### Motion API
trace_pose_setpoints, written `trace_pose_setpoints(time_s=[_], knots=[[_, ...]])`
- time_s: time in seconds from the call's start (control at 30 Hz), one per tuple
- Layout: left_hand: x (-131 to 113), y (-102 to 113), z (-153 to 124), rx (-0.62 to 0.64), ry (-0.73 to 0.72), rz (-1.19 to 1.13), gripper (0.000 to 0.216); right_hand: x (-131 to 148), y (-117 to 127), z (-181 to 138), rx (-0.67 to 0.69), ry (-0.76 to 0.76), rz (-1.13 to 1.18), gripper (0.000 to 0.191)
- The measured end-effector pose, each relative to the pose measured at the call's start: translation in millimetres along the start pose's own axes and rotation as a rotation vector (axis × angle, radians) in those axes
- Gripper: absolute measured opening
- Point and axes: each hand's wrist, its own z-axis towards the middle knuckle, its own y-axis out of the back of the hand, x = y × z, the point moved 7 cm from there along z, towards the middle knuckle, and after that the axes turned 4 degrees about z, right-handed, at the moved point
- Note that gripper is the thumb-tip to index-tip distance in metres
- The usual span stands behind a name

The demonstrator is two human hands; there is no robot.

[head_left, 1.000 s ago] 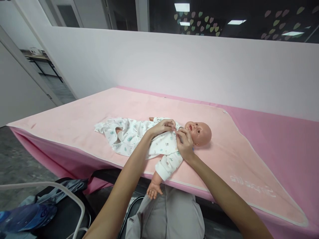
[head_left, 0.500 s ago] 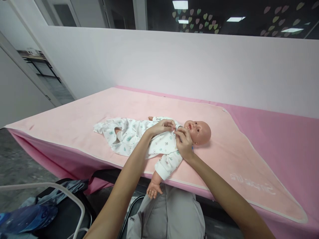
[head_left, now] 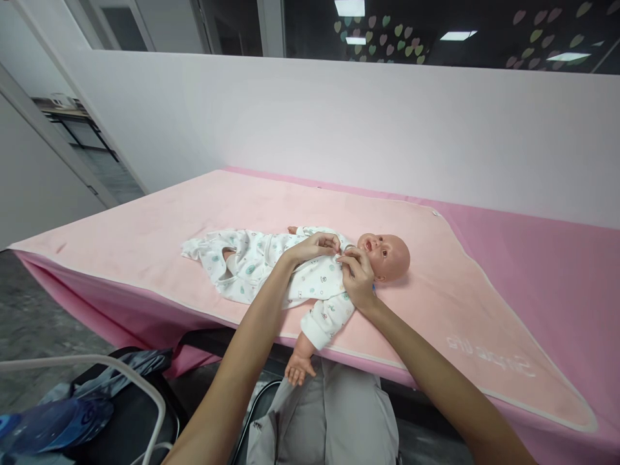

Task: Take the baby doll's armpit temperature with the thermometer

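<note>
A bald baby doll (head_left: 393, 257) lies on its back on a peach-pink mat (head_left: 436, 303), head to the right. It wears a white patterned onesie (head_left: 310, 284), loose around the legs. Both my hands meet at the onesie's neckline, just below the doll's chin. My left hand (head_left: 320, 247) pinches the front edge of the cloth. Close against it, my right hand (head_left: 357, 274) also pinches the edge with thumb and fingers. The small bit between my fingertips is hidden. One doll arm (head_left: 301, 363) hangs past the table's near edge.
A white partition wall (head_left: 339, 123) stands behind the table, with dark glass above. A pink cloth (head_left: 566, 271) lies under the mat. At lower left, a chair (head_left: 140, 394) holds clothing and a blue plastic bottle (head_left: 58, 423). A grey padded garment (head_left: 324, 413) is directly below the table edge.
Almost nothing differs. My right fingertips have shifted very slightly to the left at the neckline, and the doll stays in place.
</note>
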Motion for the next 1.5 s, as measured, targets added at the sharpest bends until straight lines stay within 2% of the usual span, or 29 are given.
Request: trace_pose_setpoints(time_s=[0.2, 0.4, 0.83, 1.03, 1.23, 1.5], knots=[[3.9, 1.3, -0.1, -0.018, 0.015, -0.050, 0.010, 1.3, 2.5, 1.9, -0.021, 0.029, 0.038, 0.022], [8.2, 2.1, 0.3, -0.025, 0.023, -0.086, 0.013, 0.2, -0.3, 1.3, 0.029, 0.008, 0.061, 0.022], [3.7, 1.2, 0.2, -0.022, 0.036, -0.020, 0.010, -1.6, 0.9, 0.8, -0.036, -0.025, 0.015, 0.023], [1.6, 2.1, 0.2, -0.039, 0.020, 0.002, 0.014, -2.9, -0.4, 1.4, -0.013, -0.041, 0.051, 0.024], [0.7, 3.3, 0.3, -0.061, 0.002, 0.088, 0.026, -0.5, -0.5, 0.9, -0.012, 0.000, 0.010, 0.026], [1.3, 6.5, 0.6, -0.114, 0.010, 0.194, 0.023, 5.1, -1.2, 0.6, 0.018, 0.075, -0.021, 0.031]])
